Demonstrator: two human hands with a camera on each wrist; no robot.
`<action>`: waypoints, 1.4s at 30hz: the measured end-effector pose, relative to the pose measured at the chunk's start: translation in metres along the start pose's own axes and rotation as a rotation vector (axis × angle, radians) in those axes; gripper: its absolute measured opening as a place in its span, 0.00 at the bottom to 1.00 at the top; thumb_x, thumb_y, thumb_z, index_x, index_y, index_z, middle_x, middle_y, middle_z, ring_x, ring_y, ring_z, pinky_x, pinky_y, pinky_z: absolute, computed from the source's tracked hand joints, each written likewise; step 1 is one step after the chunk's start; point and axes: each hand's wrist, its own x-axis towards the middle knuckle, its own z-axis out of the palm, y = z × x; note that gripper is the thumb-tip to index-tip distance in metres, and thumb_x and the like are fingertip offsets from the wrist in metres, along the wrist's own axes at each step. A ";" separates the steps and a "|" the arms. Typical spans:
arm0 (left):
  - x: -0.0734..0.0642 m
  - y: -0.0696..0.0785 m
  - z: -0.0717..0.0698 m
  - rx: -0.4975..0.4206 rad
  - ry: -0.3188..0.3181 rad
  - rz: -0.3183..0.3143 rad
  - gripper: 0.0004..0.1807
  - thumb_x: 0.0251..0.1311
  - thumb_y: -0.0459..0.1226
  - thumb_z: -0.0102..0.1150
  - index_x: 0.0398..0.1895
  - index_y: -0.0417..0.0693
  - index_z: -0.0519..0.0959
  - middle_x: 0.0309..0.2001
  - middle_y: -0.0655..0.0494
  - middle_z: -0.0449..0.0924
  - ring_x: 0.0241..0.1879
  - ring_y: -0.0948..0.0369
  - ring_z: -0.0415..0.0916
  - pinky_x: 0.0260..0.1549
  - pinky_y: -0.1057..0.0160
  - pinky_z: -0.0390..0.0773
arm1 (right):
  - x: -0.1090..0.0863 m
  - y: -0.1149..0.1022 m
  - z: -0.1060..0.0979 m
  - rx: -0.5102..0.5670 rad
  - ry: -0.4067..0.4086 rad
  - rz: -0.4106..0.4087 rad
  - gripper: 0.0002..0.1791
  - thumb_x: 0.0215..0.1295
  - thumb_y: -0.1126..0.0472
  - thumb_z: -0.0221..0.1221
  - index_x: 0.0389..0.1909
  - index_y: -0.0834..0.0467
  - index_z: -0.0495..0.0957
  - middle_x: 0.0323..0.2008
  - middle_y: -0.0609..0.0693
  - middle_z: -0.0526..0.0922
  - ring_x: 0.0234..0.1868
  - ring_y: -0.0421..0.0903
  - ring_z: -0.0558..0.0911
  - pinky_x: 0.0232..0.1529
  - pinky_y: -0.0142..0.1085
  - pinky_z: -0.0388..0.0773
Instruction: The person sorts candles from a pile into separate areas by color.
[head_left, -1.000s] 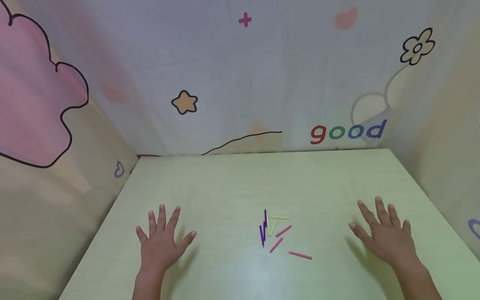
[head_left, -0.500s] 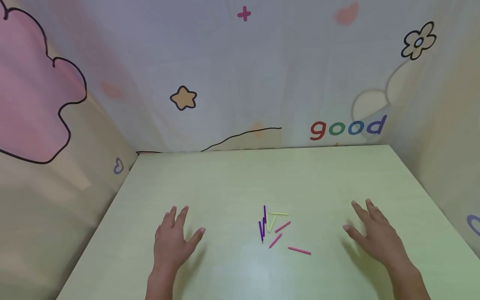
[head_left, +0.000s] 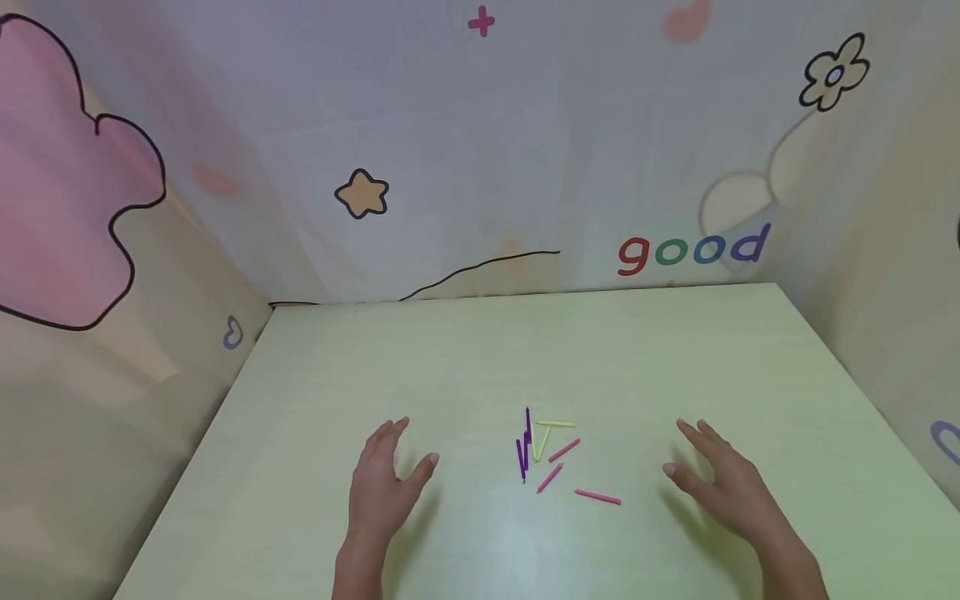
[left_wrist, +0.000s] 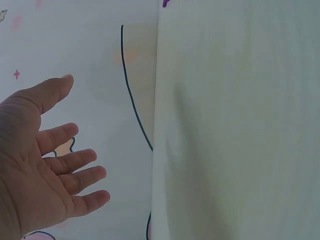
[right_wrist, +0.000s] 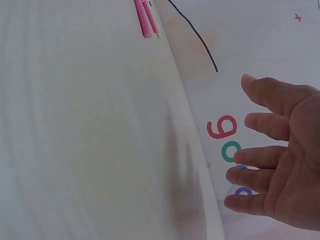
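L hand (head_left: 382,492) & R hand (head_left: 723,492): both wide & empty, thumbs well apart from fingers, palms turned roughly inward. Both look held above the tabletop (head_left: 450,358), not resting on it. Clock centred on the thin sticks (head_left: 564,451), head view: L just under 9, R just past 3, neither touching anything.

Sticks lie approx mid-tabletop, side to side. Purple sticks (head_left: 521,459) x3 on the 9 side, running approx 12-6, close together. Yellow sticks (head_left: 557,424) x3 toward 12: one lies approx 9-3, other two make a narrow V beside the purple ones. Pink sticks (head_left: 597,497) x3 from 3 round to 6, looser; the one at 4-5 lies apart, nearest R hand. Whether purple & yellow touch: can't tell.

Step, my read: approach, pre-grasp, nothing picked up yet. Next move prob calls for hands in & down, then narrowing thumb + fingertip to a fine pinch on 1 stick. Lone pink = easiest 1st pick for R, IMO. Purple/yellow side riskier: tight spacing, sloppy pinch could drag or roll a neighbour. Pinch across the long axis, light pressure.
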 end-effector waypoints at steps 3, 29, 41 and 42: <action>0.001 0.004 0.009 -0.058 0.001 0.014 0.33 0.52 0.45 0.66 0.61 0.45 0.70 0.62 0.42 0.64 0.60 0.45 0.63 0.51 0.42 0.65 | -0.002 -0.002 0.004 0.049 -0.019 0.029 0.39 0.62 0.45 0.57 0.68 0.61 0.58 0.67 0.68 0.52 0.61 0.72 0.57 0.51 0.65 0.55; 0.009 0.029 0.053 -0.281 -0.220 -0.023 0.31 0.47 0.42 0.70 0.57 0.48 0.73 0.58 0.50 0.70 0.57 0.46 0.65 0.51 0.46 0.66 | 0.010 -0.010 0.038 0.395 -0.103 -0.017 0.32 0.58 0.56 0.63 0.62 0.62 0.67 0.56 0.62 0.73 0.52 0.59 0.75 0.45 0.40 0.75; 0.019 0.033 0.069 -0.323 -0.353 -0.018 0.31 0.47 0.41 0.71 0.57 0.45 0.73 0.55 0.45 0.72 0.55 0.45 0.68 0.47 0.47 0.70 | 0.015 -0.012 0.045 0.405 -0.186 0.017 0.32 0.54 0.57 0.66 0.60 0.63 0.69 0.50 0.57 0.76 0.49 0.52 0.75 0.45 0.39 0.72; 0.019 0.034 0.069 -0.326 -0.364 -0.019 0.31 0.46 0.40 0.71 0.57 0.44 0.73 0.55 0.45 0.72 0.55 0.45 0.68 0.47 0.47 0.70 | 0.015 -0.012 0.046 0.396 -0.194 0.010 0.32 0.54 0.57 0.66 0.59 0.64 0.70 0.49 0.57 0.76 0.48 0.52 0.75 0.45 0.38 0.72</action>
